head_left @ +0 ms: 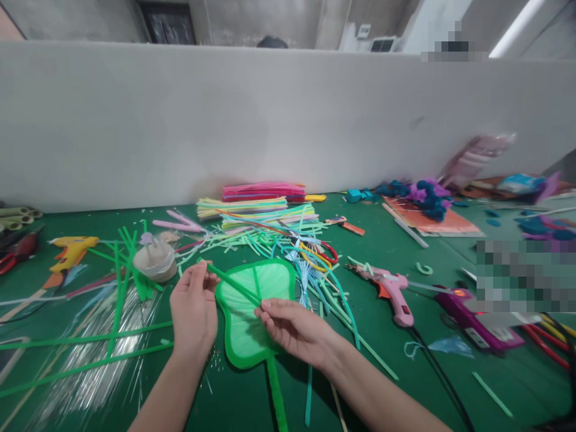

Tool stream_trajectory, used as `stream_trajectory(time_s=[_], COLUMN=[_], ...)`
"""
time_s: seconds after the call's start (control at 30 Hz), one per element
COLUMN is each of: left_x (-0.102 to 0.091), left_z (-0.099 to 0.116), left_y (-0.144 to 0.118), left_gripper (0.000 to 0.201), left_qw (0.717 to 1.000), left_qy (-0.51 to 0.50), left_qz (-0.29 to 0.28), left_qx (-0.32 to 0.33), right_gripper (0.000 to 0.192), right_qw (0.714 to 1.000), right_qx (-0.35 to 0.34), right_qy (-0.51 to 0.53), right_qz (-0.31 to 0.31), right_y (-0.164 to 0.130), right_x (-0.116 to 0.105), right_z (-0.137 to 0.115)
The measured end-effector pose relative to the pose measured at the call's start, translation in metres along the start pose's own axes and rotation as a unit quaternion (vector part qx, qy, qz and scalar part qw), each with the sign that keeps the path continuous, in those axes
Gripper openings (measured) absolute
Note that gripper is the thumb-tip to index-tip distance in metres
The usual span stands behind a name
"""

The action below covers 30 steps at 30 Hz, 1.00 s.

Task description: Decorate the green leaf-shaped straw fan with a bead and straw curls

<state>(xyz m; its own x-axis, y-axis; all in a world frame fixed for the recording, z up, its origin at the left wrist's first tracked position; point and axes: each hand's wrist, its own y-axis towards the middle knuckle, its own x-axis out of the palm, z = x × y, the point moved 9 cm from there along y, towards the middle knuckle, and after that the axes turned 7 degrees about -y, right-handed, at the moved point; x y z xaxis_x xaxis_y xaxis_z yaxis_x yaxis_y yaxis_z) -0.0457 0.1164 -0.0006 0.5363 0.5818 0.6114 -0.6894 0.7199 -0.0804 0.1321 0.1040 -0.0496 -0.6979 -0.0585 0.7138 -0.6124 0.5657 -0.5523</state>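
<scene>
A green leaf-shaped craft piece with a darker green rim and a stem lies on the green table in front of me. Across it runs a thin green strip. My left hand pinches the strip's left end near the leaf's upper left edge. My right hand rests on the leaf and pinches the strip's other end near the leaf's middle.
A pink glue gun lies to the right, a yellow one to the left, a purple tool further right. Stacked coloured strips, cut scraps, a tape roll and long green strips crowd the table. A white partition stands behind.
</scene>
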Motion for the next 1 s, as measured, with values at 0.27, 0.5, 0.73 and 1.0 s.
stream_trajectory(time_s=[0.27, 0.5, 0.73, 1.0], left_x=[0.004, 0.007, 0.01, 0.008], left_z=[0.009, 0.011, 0.013, 0.021], left_y=[-0.001, 0.0, -0.001, 0.003], left_gripper=[0.018, 0.017, 0.02, 0.017], left_qw=[1.0, 1.0, 0.999, 0.999], left_qy=[-0.002, -0.005, -0.016, -0.032], left_qz=[-0.007, -0.017, -0.024, -0.011], left_qx=[0.019, 0.019, 0.015, 0.018], right_gripper=[0.021, 0.026, 0.043, 0.045], right_qw=[1.0, 0.999, 0.998, 0.988], right_qx=[0.008, -0.029, -0.037, -0.062], right_qy=[0.001, -0.015, -0.037, -0.143], right_qz=[-0.006, 0.01, 0.023, 0.002], right_y=[0.0, -0.002, -0.002, -0.01], right_x=[0.002, 0.003, -0.001, 0.005], right_z=[0.001, -0.004, -0.004, -0.009])
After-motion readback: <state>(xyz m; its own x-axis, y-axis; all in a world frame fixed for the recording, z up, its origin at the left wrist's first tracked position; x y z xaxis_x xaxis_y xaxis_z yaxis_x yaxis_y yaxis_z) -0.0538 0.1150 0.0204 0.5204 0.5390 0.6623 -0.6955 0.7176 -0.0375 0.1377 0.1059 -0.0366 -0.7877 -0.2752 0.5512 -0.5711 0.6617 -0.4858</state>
